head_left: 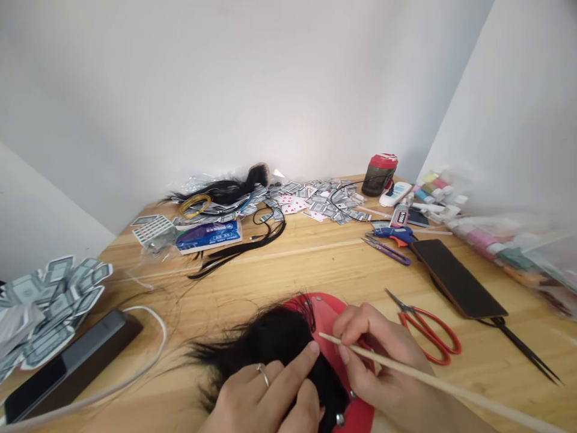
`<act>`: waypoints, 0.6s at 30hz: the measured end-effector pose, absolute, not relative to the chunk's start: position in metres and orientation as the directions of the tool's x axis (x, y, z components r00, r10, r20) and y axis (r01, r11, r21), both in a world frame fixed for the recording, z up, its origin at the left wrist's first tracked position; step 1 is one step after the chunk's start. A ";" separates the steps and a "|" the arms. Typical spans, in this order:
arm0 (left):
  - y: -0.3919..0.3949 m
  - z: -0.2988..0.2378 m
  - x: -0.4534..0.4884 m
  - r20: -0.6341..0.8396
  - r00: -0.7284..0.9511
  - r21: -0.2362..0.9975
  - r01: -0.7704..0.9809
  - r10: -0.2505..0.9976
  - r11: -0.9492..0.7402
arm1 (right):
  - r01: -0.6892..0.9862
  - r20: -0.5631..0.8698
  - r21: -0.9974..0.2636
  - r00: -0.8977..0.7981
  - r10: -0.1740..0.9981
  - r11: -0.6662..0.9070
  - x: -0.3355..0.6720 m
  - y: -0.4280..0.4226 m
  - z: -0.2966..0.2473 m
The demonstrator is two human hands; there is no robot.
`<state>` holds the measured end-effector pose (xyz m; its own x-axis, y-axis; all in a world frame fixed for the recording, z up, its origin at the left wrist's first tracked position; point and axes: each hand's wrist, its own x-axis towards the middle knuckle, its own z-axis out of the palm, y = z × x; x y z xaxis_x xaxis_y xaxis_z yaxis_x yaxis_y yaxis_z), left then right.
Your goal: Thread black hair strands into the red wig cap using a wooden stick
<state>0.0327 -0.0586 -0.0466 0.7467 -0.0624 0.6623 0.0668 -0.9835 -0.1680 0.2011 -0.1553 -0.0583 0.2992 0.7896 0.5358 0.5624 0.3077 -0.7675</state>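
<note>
Pressing black hair [265, 343] flat on a red pad [360, 418] at the near edge of the table [288, 264], left hand [265, 391] open, fingers spread; right hand [378, 361] pinches a thin wooden stick [433, 379] running off the lower frame edge. Red-handled scissors [428, 337] lie just right; bare tabletop spreads ahead, toward scattered playing cards [297, 204].

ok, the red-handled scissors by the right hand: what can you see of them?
The scissors are a small pair with two looped handles in glossy red, likely plastic, and slim grey metal blades. They lie flat on the wooden table, handles toward the lower right, tips toward the upper left. The blades look nearly closed. They sit just beyond the right hand, apart from it, and only the table touches them.
</note>
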 end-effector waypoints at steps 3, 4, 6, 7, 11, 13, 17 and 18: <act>-0.059 -0.046 0.033 0.667 0.742 -0.180 0.070 -0.069 -0.981 | 0.597 0.576 -0.729 0.273 0.771 0.334 0.201 -0.153 -0.054; -0.059 -0.047 0.033 0.672 0.738 -0.178 0.074 -0.066 -0.981 | 0.611 0.584 -0.716 0.258 0.770 0.338 0.201 -0.153 -0.054; -0.058 -0.048 0.033 0.670 0.740 -0.175 0.077 -0.061 -0.982 | 0.639 0.610 -0.683 0.232 0.758 0.354 0.201 -0.153 -0.052; -0.058 -0.049 0.033 0.670 0.740 -0.175 0.075 -0.063 -0.982 | 0.654 0.623 -0.665 0.218 0.751 0.362 0.202 -0.153 -0.052; -0.057 -0.056 0.033 0.696 0.713 -0.201 0.077 -0.087 -0.977 | 0.692 0.635 -0.622 0.172 0.753 0.366 0.203 -0.152 -0.050; -0.056 -0.057 0.033 0.701 0.707 -0.216 0.080 -0.097 -0.973 | 0.693 0.634 -0.617 0.156 0.757 0.374 0.203 -0.152 -0.050; -0.057 -0.052 0.033 0.680 0.730 -0.193 0.086 -0.070 -0.978 | 0.688 0.647 -0.610 0.146 0.748 0.394 0.203 -0.151 -0.053; -0.057 -0.050 0.033 0.667 0.742 -0.190 0.089 -0.062 -0.978 | 0.686 0.647 -0.609 0.140 0.750 0.397 0.203 -0.151 -0.054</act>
